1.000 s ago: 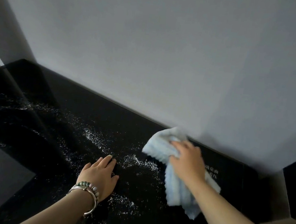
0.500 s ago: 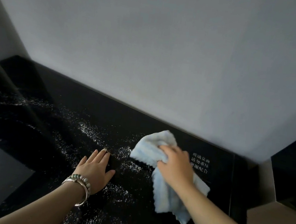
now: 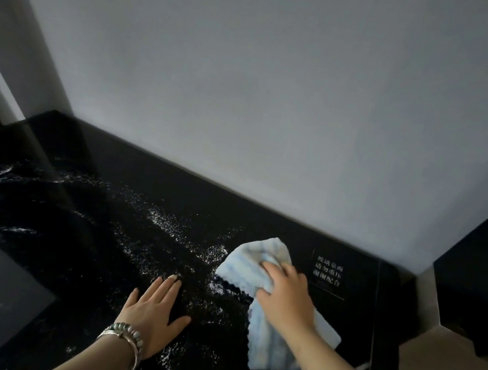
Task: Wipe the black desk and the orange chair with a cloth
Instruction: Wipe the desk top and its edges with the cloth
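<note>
Head view: the right hand (image 3: pixel 287 296) has its grip clamped on a pale blue cloth (image 3: pixel 256 267), fingers curled into the bunched fabric and hiding its middle; the cloth's tail trails under the forearm. The left hand (image 3: pixel 155 306) lies flat with fingers straight on the black desk (image 3: pixel 130 188), a beaded bracelet (image 3: pixel 123 335) at the wrist. White specks (image 3: pixel 169 224) scatter between and beyond the hands. Just right of the cloth, a white printed notice (image 3: pixel 328 273) is too small to read. The desk meets a grey wall (image 3: pixel 279 96) behind; both forearms are cut off below.
</note>
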Motion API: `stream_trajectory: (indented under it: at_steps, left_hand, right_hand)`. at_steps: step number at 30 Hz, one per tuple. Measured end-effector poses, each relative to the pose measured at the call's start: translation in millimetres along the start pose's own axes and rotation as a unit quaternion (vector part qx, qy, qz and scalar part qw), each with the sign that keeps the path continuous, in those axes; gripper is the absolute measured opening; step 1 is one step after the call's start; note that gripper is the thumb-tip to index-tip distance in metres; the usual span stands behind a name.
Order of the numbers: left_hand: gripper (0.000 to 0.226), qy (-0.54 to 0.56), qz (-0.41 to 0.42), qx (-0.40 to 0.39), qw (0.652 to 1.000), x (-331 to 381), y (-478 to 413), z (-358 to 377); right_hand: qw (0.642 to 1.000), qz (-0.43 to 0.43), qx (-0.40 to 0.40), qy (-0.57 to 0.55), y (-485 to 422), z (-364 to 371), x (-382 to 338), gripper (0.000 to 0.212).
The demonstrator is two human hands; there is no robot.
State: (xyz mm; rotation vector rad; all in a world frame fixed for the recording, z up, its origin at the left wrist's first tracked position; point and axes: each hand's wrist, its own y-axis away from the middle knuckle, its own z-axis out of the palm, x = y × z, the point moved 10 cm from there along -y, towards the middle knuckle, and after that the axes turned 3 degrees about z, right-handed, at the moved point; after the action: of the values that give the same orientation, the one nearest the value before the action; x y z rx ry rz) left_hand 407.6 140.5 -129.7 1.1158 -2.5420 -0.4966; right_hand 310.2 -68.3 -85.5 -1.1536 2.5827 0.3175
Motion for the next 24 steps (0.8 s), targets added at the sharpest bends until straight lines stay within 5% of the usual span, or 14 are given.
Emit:
stream_trajectory:
  at_steps: [3, 6, 16, 20, 24]
  left_hand:
    - [0.077, 0.001, 0.003, 0.000, 1.000, -5.3, 12.1, 3.5]
    - [0.078, -0.003, 0.010, -0.006, 1.000, -8.6, 22.4, 8.7]
    - [0.078, -0.012, 0.021, -0.024, 0.999, -13.4, 28.6, 10.3]
    - [0.071, 0.002, 0.037, -0.035, 0.999, -14.4, 25.1, 7.9]
    - [0.063, 0.021, 0.034, -0.017, 0.999, -12.3, 22.0, 3.6]
  right_hand:
    - [0.993, 0.094, 0.062, 0.041, -3.3, -33.7, 41.6, 0.051]
    - [0.981, 0.165, 0.002, 0.103, 14.3, -25.4, 70.1, 0.056]
    - [0.998, 0.047, -0.046, -0.017, 55.7, 14.3, -13.9, 0.053]
    - [0.986, 0.143, 0.049, 0.073, 47.4, -34.5, 42.5, 0.055]
    - [0.978, 0.188, 0.015, 0.088, 60.1, -18.7, 52.0, 0.050]
